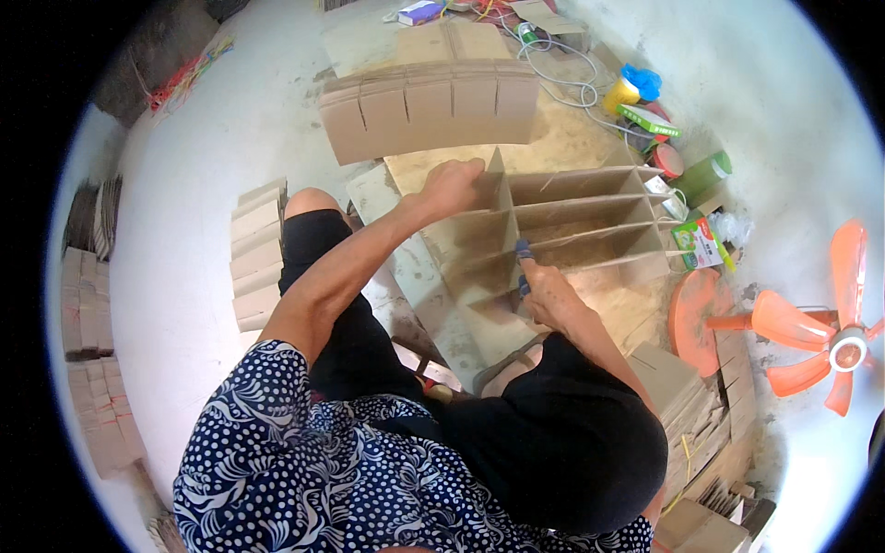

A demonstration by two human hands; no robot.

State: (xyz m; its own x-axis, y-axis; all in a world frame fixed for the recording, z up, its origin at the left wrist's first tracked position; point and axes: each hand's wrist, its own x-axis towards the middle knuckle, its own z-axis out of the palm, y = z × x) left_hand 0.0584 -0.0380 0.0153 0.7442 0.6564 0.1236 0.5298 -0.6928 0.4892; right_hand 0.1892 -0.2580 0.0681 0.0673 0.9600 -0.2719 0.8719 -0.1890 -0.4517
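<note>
A cardboard partition grid [576, 187] of interlocked strips stands on the low work table before me. My left hand [452, 189] is closed at its far left side, gripping a strip near the crossing panel. Nearer to me, my right hand [546, 288] is closed on the near end of that same crossing panel; blue coverings wrap some of its fingers. Part of each hand's grip is hidden by the hand itself. Beyond the grid, a stack of slotted cardboard strips [429, 109] stands on edge.
An orange fan [820, 336] stands at the right. Along the right wall lie a green bottle [705, 177], a red-lidded jar [666, 161], a green box [698, 244] and a grey cable [587, 92]. More cardboard strips [258, 249] sit left of my knee; bundled cardboard [88, 304] lines the left wall.
</note>
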